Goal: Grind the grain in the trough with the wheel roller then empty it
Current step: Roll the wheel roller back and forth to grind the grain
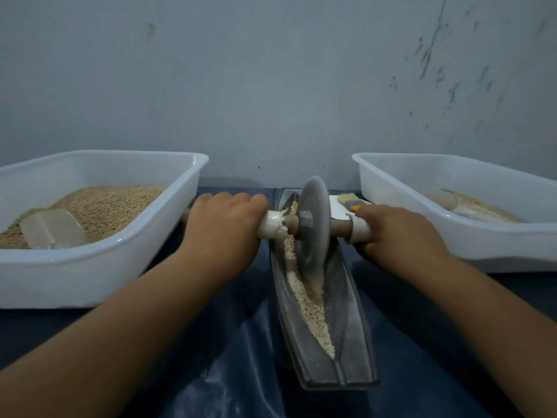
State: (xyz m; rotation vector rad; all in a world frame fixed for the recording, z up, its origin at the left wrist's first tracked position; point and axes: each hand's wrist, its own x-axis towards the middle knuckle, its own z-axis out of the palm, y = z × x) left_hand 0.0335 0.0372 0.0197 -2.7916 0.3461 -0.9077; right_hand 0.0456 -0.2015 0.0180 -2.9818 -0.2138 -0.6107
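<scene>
Grain lies in a narrow ridge along the bottom of the long dark trough, which sits lengthwise on the bench between the 2 forearms, so a push away from the body runs straight down its groove. The wheel roller stands upright in the far half of the trough, its disc edge down in the grain, its axle crossing the trough at right angles.

The left hand wraps the left handle, fingers curled over the top and shut tight on the white-taped grip just beside the disc. The right hand holds the right handle the same way, its fingers folded under and mostly hidden. A grip on each side likely keeps the disc from tipping and lets weight bear evenly on the edge. Both wrists are straight, backs of the hands up, forearms reaching forward and converging slightly.

Beyond the left fingers sits a white tub of whole grain with a scoop in it; beyond the right fingers, a second tub holding a little pale material, probably where the ground grain goes. A small brush lies just past the right fingers.

Much grain near the body looks coarse; grinding seems unfinished.
</scene>
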